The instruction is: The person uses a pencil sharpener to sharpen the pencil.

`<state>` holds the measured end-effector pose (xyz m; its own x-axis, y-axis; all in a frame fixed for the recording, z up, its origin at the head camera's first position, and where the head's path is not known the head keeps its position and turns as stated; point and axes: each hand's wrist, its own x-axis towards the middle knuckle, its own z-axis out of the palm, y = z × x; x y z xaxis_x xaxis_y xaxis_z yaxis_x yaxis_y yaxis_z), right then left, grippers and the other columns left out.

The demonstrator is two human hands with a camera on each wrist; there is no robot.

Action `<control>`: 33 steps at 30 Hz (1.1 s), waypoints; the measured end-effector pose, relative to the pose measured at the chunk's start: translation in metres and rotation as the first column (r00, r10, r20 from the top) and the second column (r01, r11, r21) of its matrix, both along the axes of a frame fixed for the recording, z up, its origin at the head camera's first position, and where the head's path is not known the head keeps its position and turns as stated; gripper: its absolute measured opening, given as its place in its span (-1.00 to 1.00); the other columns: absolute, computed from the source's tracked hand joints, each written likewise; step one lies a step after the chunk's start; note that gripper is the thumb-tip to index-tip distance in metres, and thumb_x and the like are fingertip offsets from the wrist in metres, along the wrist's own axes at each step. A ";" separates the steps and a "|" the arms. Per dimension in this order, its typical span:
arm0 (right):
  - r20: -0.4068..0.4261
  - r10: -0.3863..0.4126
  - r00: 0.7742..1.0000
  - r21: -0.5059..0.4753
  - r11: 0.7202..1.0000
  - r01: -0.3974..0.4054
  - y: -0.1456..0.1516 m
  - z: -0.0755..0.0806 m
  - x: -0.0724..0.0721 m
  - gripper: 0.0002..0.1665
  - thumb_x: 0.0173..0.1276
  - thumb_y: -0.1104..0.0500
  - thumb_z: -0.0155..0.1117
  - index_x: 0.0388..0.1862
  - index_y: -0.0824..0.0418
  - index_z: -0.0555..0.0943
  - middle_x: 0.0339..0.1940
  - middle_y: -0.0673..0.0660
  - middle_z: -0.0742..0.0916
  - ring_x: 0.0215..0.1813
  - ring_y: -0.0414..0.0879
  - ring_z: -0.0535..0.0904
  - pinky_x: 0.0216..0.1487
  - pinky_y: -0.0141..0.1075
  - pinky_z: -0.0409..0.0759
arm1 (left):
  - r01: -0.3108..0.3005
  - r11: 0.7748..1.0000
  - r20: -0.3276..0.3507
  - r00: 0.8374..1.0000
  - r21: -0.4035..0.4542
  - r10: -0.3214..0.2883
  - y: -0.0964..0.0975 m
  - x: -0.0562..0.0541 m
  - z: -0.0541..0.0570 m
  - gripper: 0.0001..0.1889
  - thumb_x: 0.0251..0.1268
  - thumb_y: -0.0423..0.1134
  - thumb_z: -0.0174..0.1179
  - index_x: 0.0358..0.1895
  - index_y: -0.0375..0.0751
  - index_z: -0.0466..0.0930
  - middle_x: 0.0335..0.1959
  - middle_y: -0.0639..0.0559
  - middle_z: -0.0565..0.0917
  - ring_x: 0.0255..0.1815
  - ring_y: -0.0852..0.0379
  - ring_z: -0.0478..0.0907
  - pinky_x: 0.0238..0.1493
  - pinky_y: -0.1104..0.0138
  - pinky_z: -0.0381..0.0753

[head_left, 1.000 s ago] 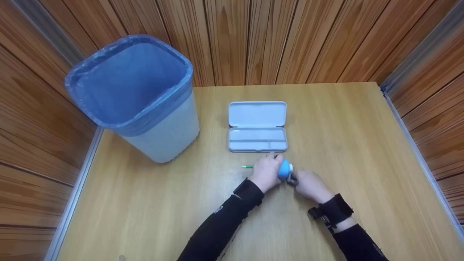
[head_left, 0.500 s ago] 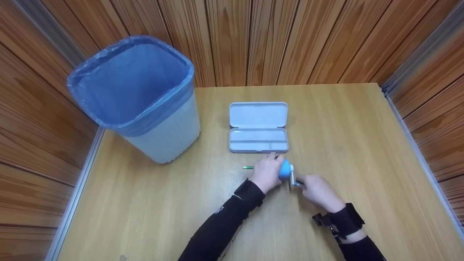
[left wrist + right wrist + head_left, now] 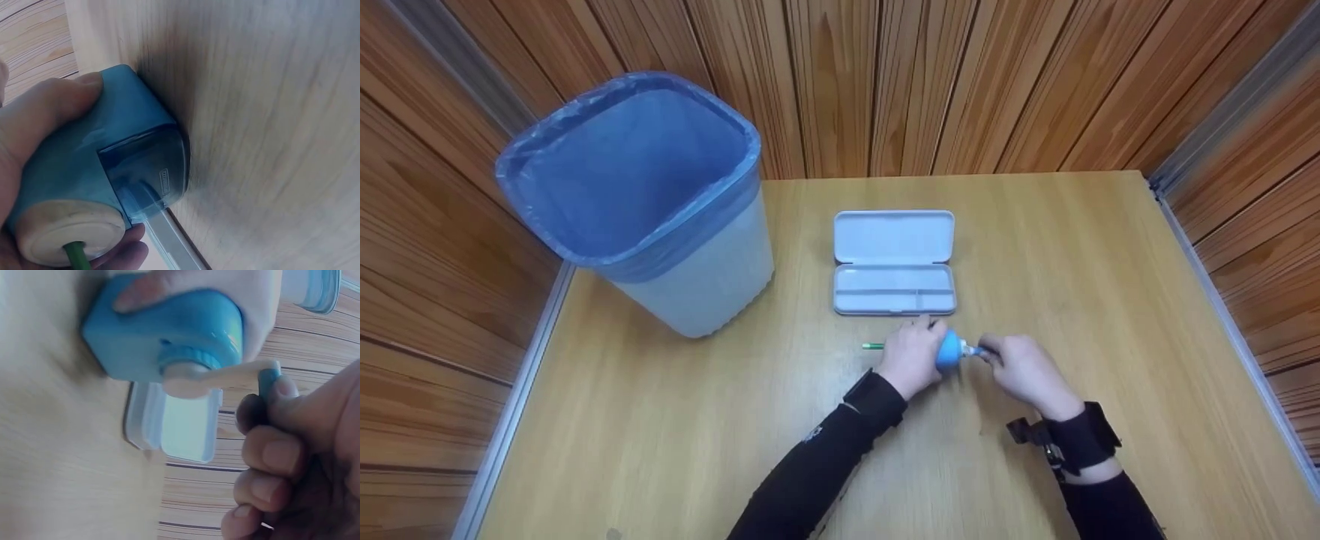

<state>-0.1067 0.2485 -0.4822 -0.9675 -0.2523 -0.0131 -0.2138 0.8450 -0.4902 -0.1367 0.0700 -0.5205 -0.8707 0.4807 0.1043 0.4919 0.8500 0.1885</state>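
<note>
A blue crank pencil sharpener (image 3: 73,163) rests on the table, with my left hand (image 3: 911,356) wrapped over its body. From the sharpener's round white front hole a green pencil (image 3: 873,346) sticks out to the left. In the left wrist view, the see-through shavings drawer (image 3: 149,169) faces the camera. My right hand (image 3: 1024,371) pinches the blue knob (image 3: 269,382) of the white crank arm (image 3: 236,376) between thumb and forefinger. That crank arm points out toward the right hand. The pencil's far end is hidden inside the sharpener.
Just behind the sharpener lies an open light-grey pencil case (image 3: 894,300) with divided compartments. A white bin (image 3: 712,262) lined with a blue bag stands at the back left. Wood-panelled walls (image 3: 922,82) border the table (image 3: 660,450) at the back and sides.
My right hand has turned the crank: its knob was low beside the sharpener and now is higher, pointing right. The left hand, sharpener and pencil stay in place.
</note>
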 end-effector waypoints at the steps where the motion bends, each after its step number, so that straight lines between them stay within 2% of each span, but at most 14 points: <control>1: -0.007 -0.001 1.000 0.000 1.000 0.001 0.000 0.001 -0.003 -0.91 0.31 0.38 0.22 -0.34 0.35 0.67 -0.49 0.20 0.72 -0.55 -0.16 0.41 -0.53 -0.35 0.37 | 0.000 1.000 0.003 1.000 -0.001 0.000 0.000 0.000 0.000 -0.33 -0.24 0.01 0.61 0.03 -0.02 0.54 -0.05 0.02 0.67 -0.12 0.05 0.64 -0.23 0.27 0.70; 8: -0.017 -0.011 1.000 -0.001 1.000 0.011 -0.001 0.002 -0.020 -0.91 0.32 0.38 0.22 -0.32 0.36 0.67 -0.43 0.26 0.76 -0.47 -0.05 0.56 -0.40 -0.15 0.57 | -0.003 1.000 0.034 0.999 0.000 0.003 0.000 0.000 0.000 -0.35 -0.21 0.00 0.60 0.05 -0.02 0.54 -0.02 0.02 0.67 -0.08 0.04 0.64 -0.17 0.26 0.70; 15: 0.074 -0.022 0.997 -0.010 1.000 0.023 -0.001 0.001 -0.039 -0.87 0.36 0.37 0.16 -0.25 0.39 0.66 -0.36 0.32 0.75 -0.38 0.04 0.60 -0.28 -0.02 0.61 | -0.002 1.000 0.052 0.999 -0.022 0.003 0.001 -0.001 -0.001 -0.32 -0.19 0.01 0.60 0.09 0.00 0.53 0.00 0.02 0.66 -0.07 0.05 0.64 -0.18 0.27 0.69; 19: 0.115 -0.036 0.993 0.007 0.999 0.035 -0.001 -0.003 -0.048 -0.85 0.37 0.35 0.14 -0.25 0.39 0.65 -0.39 0.28 0.72 -0.39 0.02 0.55 -0.31 -0.11 0.56 | -0.004 1.000 0.058 0.998 -0.030 0.006 0.001 -0.001 0.000 -0.31 -0.18 0.03 0.59 0.11 0.00 0.51 0.01 0.03 0.65 -0.07 0.05 0.63 -0.19 0.28 0.69; 25: 0.135 -0.042 0.990 0.006 0.999 0.042 -0.002 -0.012 -0.059 -0.86 0.36 0.34 0.13 -0.33 0.37 0.62 -0.48 0.19 0.62 -0.42 -0.01 0.46 -0.38 -0.27 0.38 | 0.008 1.000 0.027 1.000 -0.024 -0.007 0.000 -0.001 0.001 -0.33 -0.20 0.05 0.60 0.05 -0.02 0.53 -0.03 0.03 0.66 -0.10 0.06 0.65 -0.18 0.28 0.70; 33: 0.223 -0.059 0.973 0.022 0.998 0.056 -0.003 -0.023 -0.067 -0.85 0.38 0.34 0.09 -0.32 0.36 0.60 -0.46 0.18 0.61 -0.39 0.01 0.49 -0.38 -0.25 0.42 | 0.009 1.000 0.029 1.000 -0.026 -0.008 0.000 -0.002 0.000 -0.32 -0.20 0.04 0.59 0.07 -0.02 0.54 -0.03 0.03 0.66 -0.08 0.07 0.64 -0.16 0.30 0.69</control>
